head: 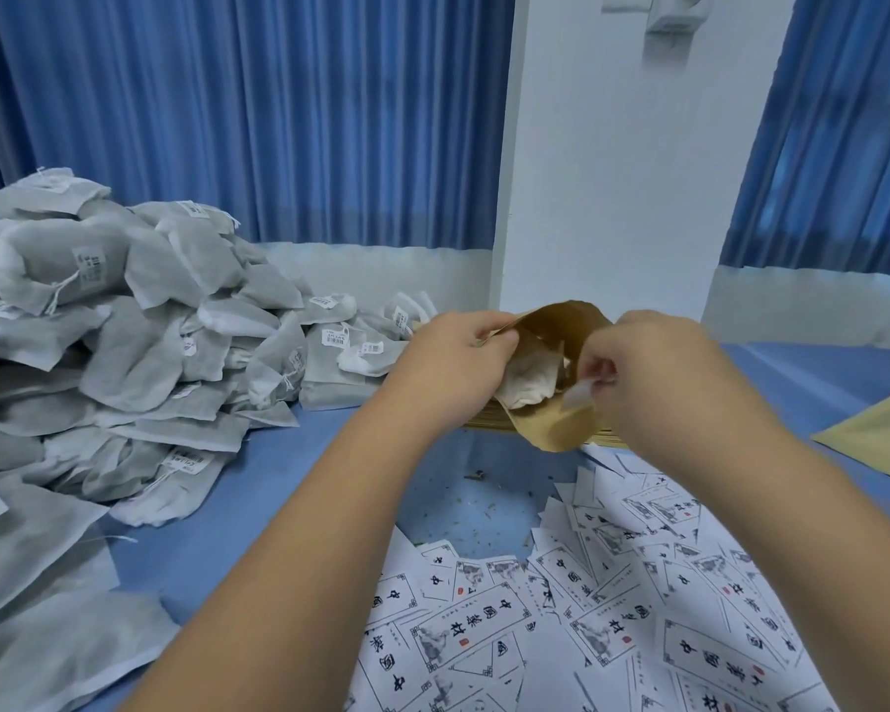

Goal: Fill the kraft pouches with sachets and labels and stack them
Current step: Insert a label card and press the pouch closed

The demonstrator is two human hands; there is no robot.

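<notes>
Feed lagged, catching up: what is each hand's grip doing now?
Left hand: grip pinches the kraft pouch at its rim.
Right hand: grip pinches a small white slip at the pouch mouth; blurred, label or sachet unclear.

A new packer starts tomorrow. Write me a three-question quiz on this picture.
1. Multiple choice: what does the left grip hold? A) a label B) the pouch rim C) the curtain
2. True or false: the right grip is empty.
3. Fill in: the labels lie spread on the ____ table.
Key: 1 B; 2 false, it pinches a white slip at the pouch mouth; 3 blue.
</notes>
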